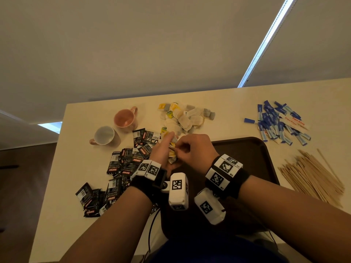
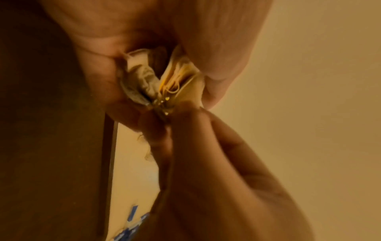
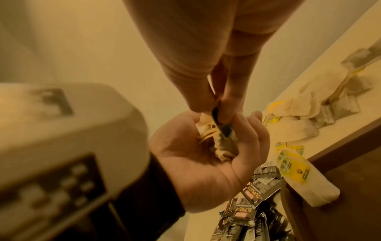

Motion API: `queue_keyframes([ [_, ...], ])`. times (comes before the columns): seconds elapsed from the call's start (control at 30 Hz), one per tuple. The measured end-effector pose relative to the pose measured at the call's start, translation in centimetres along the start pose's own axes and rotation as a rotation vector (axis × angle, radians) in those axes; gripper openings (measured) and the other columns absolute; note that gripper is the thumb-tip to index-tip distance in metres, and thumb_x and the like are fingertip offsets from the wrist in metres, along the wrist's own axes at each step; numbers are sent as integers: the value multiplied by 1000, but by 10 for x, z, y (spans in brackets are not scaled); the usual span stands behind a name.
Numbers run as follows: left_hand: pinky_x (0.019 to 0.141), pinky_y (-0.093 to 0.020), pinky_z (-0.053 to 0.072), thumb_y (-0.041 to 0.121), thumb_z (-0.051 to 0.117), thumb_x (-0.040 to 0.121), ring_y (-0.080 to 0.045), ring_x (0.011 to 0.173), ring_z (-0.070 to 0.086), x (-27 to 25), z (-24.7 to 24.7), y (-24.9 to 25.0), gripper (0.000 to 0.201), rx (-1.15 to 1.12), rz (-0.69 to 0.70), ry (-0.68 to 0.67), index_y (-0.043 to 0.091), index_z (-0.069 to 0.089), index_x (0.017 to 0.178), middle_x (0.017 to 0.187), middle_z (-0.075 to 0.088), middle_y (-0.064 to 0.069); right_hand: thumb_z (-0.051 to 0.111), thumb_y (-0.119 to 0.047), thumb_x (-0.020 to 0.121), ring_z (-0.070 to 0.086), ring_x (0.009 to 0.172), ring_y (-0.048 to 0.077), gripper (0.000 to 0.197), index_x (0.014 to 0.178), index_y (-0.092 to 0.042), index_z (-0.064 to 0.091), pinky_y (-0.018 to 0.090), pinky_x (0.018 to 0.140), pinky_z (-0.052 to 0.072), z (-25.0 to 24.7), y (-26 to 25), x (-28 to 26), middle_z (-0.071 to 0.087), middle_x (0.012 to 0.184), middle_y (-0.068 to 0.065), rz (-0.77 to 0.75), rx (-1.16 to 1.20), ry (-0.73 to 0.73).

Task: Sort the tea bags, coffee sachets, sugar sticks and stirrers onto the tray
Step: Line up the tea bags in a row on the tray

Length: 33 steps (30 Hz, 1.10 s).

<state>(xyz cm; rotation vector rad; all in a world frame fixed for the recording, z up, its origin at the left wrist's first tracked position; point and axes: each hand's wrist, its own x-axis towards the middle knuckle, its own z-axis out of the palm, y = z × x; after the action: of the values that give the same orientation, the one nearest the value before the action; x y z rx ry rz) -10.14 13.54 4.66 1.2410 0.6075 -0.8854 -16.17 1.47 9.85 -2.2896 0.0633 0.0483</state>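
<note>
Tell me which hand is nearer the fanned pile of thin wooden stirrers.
Right. The right hand is over the dark tray's far-left corner, nearer the wooden stirrers; the left hand sits beyond it, toward the black coffee sachets.

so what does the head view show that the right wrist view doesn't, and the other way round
Only the head view shows the two mugs, the sugar sticks, the stirrers and most of the tray, which looks bare where visible.

Only the right wrist view shows the cupped palm of the left hand with the small dark piece the right hand pinches.

Both show the bundle of tea bags in the hands, the loose tea bag pile and the coffee sachets.
</note>
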Motion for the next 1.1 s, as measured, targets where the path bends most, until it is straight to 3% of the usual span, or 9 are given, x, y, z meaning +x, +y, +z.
queue_keyframes([
  [0.13,40,-22,43,54,63,87,-18,45,58,1,1,-3,54,113,47,43,3,61,105,60,61,-7,70,-15,82,59,67,8,7,86,-12,75,22,68,49,0,-2,1,66,72,-5,87,47,7],
  [0.2,35,-18,34,52,59,92,-15,35,47,2,1,-3,45,138,65,59,8,59,96,51,53,-3,69,-14,82,59,65,7,7,86,-13,75,20,67,49,-2,-1,2,63,71,-8,121,71,1],
  [0.37,35,-17,31,56,58,91,-14,40,46,-2,0,-2,46,109,63,40,11,62,81,56,54,-5,69,-17,83,59,67,7,6,86,-15,74,18,65,47,-8,4,4,65,75,-7,125,72,30],
  [0.5,34,-16,29,66,52,89,-13,36,41,-2,-5,4,55,115,4,-13,11,61,93,61,52,-9,69,-16,83,48,65,6,4,84,-17,73,22,63,40,-16,13,5,62,76,-3,54,-13,90],
  [0.63,32,-16,30,62,53,90,-12,40,43,-3,-9,8,56,39,-30,4,10,57,109,64,51,-6,66,-18,90,60,62,9,7,94,-19,71,24,62,50,-29,25,4,66,69,-3,78,50,77],
  [0.73,32,-14,29,54,53,94,-11,44,44,-7,-11,10,46,-24,9,-4,9,56,99,67,55,-3,62,-10,92,71,69,14,8,98,-8,68,25,66,59,-37,32,4,72,77,4,156,299,34],
  [0.87,32,-15,28,52,51,96,-11,45,43,-9,-16,12,41,-59,21,-15,13,57,85,71,57,-1,66,-8,90,73,77,22,9,95,-2,69,37,73,61,-36,49,11,74,84,13,265,498,64],
  [1.03,32,-15,27,53,50,95,-12,46,41,-5,-21,10,52,-41,12,11,14,66,65,65,54,-3,76,-8,80,72,68,20,10,88,-10,70,40,71,61,-10,72,28,73,76,6,307,319,13],
  [1.1,32,-15,27,52,51,96,-12,47,42,-3,-22,10,47,-57,13,19,14,65,71,68,56,-3,76,-9,80,70,68,16,16,92,-17,70,37,73,61,5,80,38,72,76,1,327,205,-37],
])
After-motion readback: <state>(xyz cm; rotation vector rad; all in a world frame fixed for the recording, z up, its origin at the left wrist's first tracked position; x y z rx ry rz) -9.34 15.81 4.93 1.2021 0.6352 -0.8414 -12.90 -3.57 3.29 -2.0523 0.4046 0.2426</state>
